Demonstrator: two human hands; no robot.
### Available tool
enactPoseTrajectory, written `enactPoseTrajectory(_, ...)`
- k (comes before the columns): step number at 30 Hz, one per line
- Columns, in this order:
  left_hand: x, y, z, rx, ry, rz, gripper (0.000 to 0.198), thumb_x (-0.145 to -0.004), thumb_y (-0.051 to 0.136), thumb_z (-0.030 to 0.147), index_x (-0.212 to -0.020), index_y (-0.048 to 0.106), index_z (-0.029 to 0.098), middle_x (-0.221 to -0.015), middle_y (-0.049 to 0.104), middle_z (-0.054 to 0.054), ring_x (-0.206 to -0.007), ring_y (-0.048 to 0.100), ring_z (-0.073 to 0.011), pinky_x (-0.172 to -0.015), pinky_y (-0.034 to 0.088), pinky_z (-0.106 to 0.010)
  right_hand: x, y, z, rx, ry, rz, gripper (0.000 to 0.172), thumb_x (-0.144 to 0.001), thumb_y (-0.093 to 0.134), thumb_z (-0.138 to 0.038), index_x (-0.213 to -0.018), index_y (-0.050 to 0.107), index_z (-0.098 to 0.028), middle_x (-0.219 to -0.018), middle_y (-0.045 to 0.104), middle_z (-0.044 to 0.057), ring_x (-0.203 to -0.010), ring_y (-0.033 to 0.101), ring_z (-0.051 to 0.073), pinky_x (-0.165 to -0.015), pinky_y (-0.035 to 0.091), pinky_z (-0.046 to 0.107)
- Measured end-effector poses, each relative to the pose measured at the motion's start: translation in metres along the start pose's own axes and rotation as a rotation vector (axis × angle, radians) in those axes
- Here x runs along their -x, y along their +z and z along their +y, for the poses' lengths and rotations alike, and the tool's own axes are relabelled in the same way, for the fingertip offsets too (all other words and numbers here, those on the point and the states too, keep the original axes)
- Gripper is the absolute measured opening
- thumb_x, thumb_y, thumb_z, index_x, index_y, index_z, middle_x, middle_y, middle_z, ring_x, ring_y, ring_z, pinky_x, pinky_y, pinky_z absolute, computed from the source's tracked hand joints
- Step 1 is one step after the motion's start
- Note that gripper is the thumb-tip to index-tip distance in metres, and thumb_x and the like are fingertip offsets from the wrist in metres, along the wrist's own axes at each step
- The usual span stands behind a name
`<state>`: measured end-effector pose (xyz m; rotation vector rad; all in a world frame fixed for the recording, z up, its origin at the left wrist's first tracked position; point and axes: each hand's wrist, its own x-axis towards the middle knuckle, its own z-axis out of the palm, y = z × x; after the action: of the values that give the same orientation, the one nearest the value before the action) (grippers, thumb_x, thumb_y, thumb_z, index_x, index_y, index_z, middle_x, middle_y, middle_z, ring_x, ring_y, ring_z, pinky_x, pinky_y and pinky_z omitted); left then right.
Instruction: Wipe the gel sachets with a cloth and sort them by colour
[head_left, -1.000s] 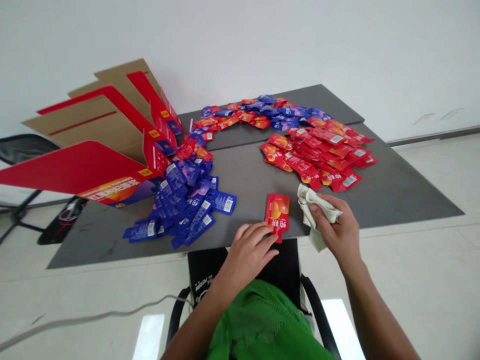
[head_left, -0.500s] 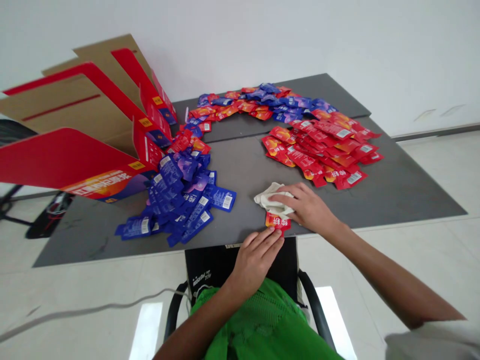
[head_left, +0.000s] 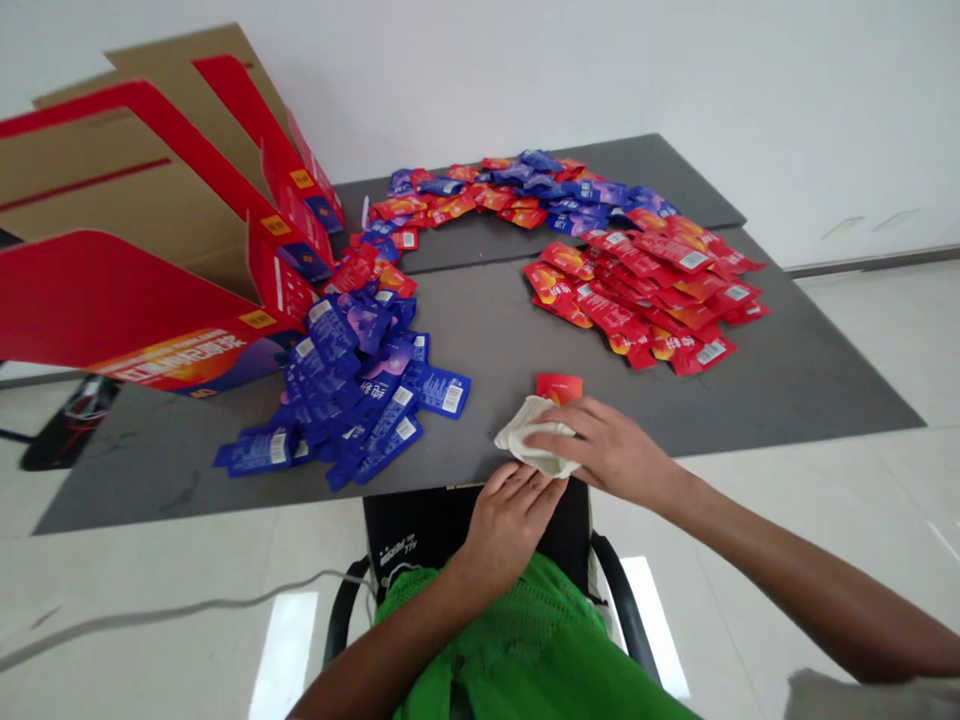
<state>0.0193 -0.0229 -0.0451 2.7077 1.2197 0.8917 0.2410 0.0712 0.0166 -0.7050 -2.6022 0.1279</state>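
A red sachet [head_left: 559, 387] lies flat near the table's front edge, its middle covered by a crumpled off-white cloth [head_left: 519, 428]. My right hand [head_left: 611, 452] is closed on the cloth and presses it onto the sachet. My left hand [head_left: 508, 530] lies at the front edge with its fingers stretched out flat, the tips against the cloth over the sachet's near end. The left thumb is hidden. To the left spreads a heap of blue sachets [head_left: 375, 395]. Further back on the right lies a pile of red sachets [head_left: 645, 290].
Two open red cardboard boxes stand on the left, the nearer box [head_left: 187, 340] beside the blue heap. A row of mixed red and blue sachets [head_left: 517, 190] curves along the back of the grey table [head_left: 480, 320]. A chair armrest [head_left: 630, 610] and a cable [head_left: 225, 604] are below.
My right hand has drawn the cloth toward me along the red sachet, uncovering its far end and covering its near part. My left hand has stayed at the table edge.
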Motion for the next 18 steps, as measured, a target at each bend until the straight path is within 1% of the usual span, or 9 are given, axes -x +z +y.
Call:
enactPoseTrajectory(2,-0.001,0.0,-0.001,0.01,0.006,0.007,0.032,-0.114,0.049,0.018,-0.136,0.072,0.015,-0.139,0.077,-0.007,-0.133,0.07,-0.021,-0.112,0.053,-0.038,-0.001,0.01,0.014,0.007,0.023,0.008,0.036,-0.105,0.061,-0.024,-0.14,0.068,-0.024,-0.134,0.073,0.012,-0.118,0.065,0.027,-0.099,0.055,0.041)
enactPoseTrajectory(4,-0.001,0.001,-0.001,0.016,0.009,0.002,0.033,-0.115,0.047,0.017,-0.138,0.07,0.015,-0.145,0.074,-0.006,-0.14,0.066,-0.0203,-0.112,0.053,-0.038,-0.009,0.014,0.039,0.054,0.075,0.024,0.039,-0.102,0.064,-0.025,-0.142,0.068,-0.023,-0.136,0.071,0.014,-0.12,0.064,0.03,-0.1,0.054,0.044)
enactPoseTrajectory(6,-0.002,0.0,-0.001,0.014,0.004,-0.001,0.032,-0.115,0.049,0.018,-0.137,0.071,0.016,-0.144,0.074,-0.006,-0.14,0.066,-0.0195,-0.111,0.054,-0.037,-0.02,0.008,0.062,0.124,0.13,0.025,0.042,-0.1,0.066,-0.02,-0.142,0.069,-0.023,-0.136,0.071,0.015,-0.119,0.064,0.032,-0.1,0.054,0.046)
enactPoseTrajectory(8,-0.003,0.0,-0.001,0.01,-0.007,-0.008,0.031,-0.114,0.051,0.018,-0.136,0.072,0.017,-0.142,0.075,-0.006,-0.138,0.067,-0.0192,-0.11,0.055,-0.037,-0.03,-0.003,0.074,0.195,0.186,0.06,0.044,-0.098,0.066,-0.017,-0.142,0.069,-0.024,-0.136,0.072,0.015,-0.117,0.064,0.033,-0.099,0.054,0.048)
enactPoseTrajectory(10,-0.005,-0.001,0.0,0.014,-0.017,-0.013,0.03,-0.113,0.053,0.018,-0.135,0.073,0.018,-0.142,0.076,-0.006,-0.138,0.068,-0.0189,-0.109,0.056,-0.036,-0.033,-0.016,0.068,0.226,0.222,0.141,0.047,-0.099,0.066,-0.019,-0.145,0.066,-0.026,-0.137,0.071,0.014,-0.118,0.063,0.033,-0.1,0.053,0.049)
enactPoseTrajectory(12,-0.006,-0.002,0.001,0.025,-0.017,-0.01,0.029,-0.113,0.053,0.018,-0.134,0.073,0.017,-0.141,0.076,-0.006,-0.138,0.068,-0.0189,-0.108,0.056,-0.036,-0.027,-0.024,0.047,0.189,0.205,0.189,0.048,-0.101,0.065,-0.023,-0.148,0.063,-0.029,-0.141,0.069,0.013,-0.12,0.063,0.033,-0.101,0.052,0.049)
enactPoseTrajectory(14,-0.007,-0.001,0.001,0.032,-0.019,-0.003,0.027,-0.113,0.054,0.018,-0.132,0.073,0.017,-0.138,0.078,-0.006,-0.134,0.07,-0.0195,-0.107,0.056,-0.036,-0.017,-0.024,0.021,0.11,0.118,0.133,0.044,-0.103,0.062,-0.024,-0.148,0.063,-0.029,-0.142,0.069,0.012,-0.121,0.063,0.03,-0.1,0.053,0.046)
enactPoseTrajectory(16,-0.008,-0.001,0.001,0.038,-0.031,0.003,0.024,-0.112,0.056,0.017,-0.126,0.076,0.017,-0.127,0.082,-0.006,-0.122,0.076,-0.0198,-0.106,0.056,-0.037,-0.005,-0.016,0.0,0.041,0.038,0.031,0.039,-0.105,0.059,-0.024,-0.144,0.065,-0.028,-0.139,0.071,0.01,-0.12,0.064,0.028,-0.098,0.053,0.041)
enactPoseTrajectory(18,-0.008,-0.001,0.001,0.044,-0.037,0.002,0.023,-0.111,0.057,0.017,-0.124,0.076,0.017,-0.122,0.083,-0.006,-0.116,0.078,-0.0198,-0.106,0.056,-0.037,0.002,-0.004,-0.005,0.0,0.02,-0.021,0.037,-0.105,0.059,-0.023,-0.141,0.067,-0.026,-0.135,0.073,0.01,-0.118,0.065,0.026,-0.097,0.054,0.039)
